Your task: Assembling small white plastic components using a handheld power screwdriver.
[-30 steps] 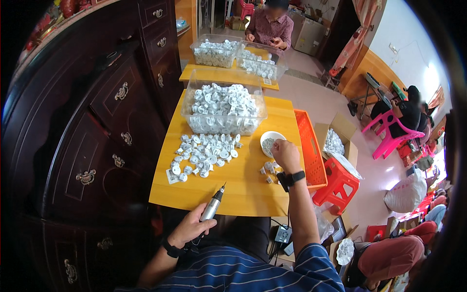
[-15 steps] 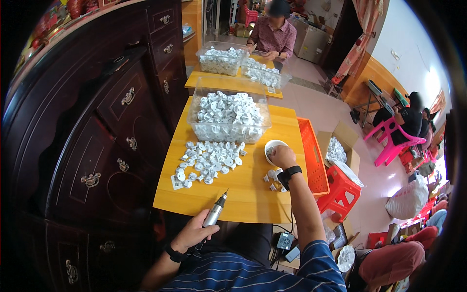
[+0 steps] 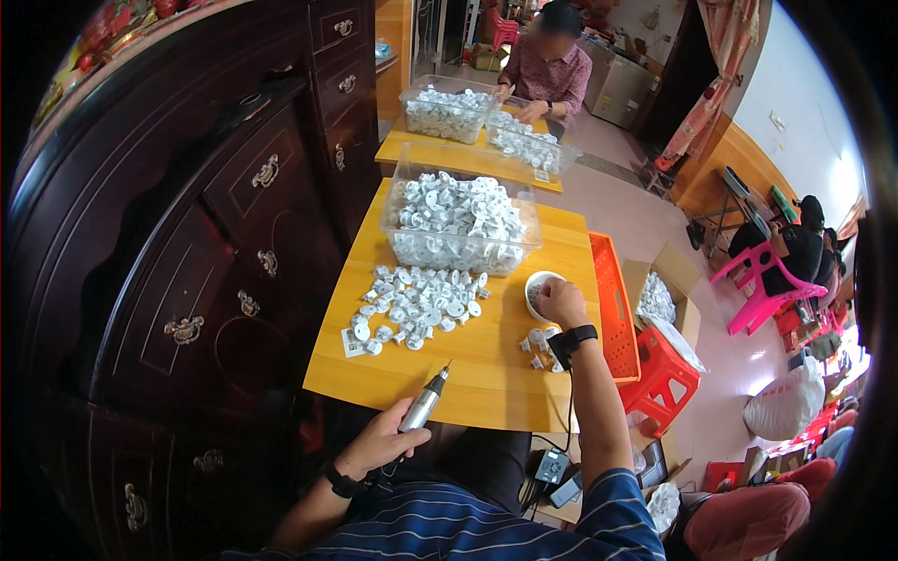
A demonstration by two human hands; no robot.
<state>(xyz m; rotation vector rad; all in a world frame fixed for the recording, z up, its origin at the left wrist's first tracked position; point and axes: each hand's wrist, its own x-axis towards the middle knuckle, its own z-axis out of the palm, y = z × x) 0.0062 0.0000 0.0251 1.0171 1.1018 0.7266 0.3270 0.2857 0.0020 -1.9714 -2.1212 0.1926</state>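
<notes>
My left hand is wrapped round a silver electric screwdriver, its thin bit pointing up and away over the near table edge. At the white bowl of small metal pieces, probably screws, my right hand has its fingers bent together over the rim. What the fingertips hold is hidden. Just below that hand lies a small group of white plastic parts. A larger spread of similar parts covers the table's middle left. Behind it stands a clear plastic bin heaped with more of them.
Beyond the yellow table, a person sits at a second table with clear bins of white parts. On the right are an orange crate, a red stool and a cardboard box. A dark wooden cabinet lines the left.
The whole scene has shifted slightly right as my head turned. My right hand stays at the bowl and my left hand keeps hold of the screwdriver.
</notes>
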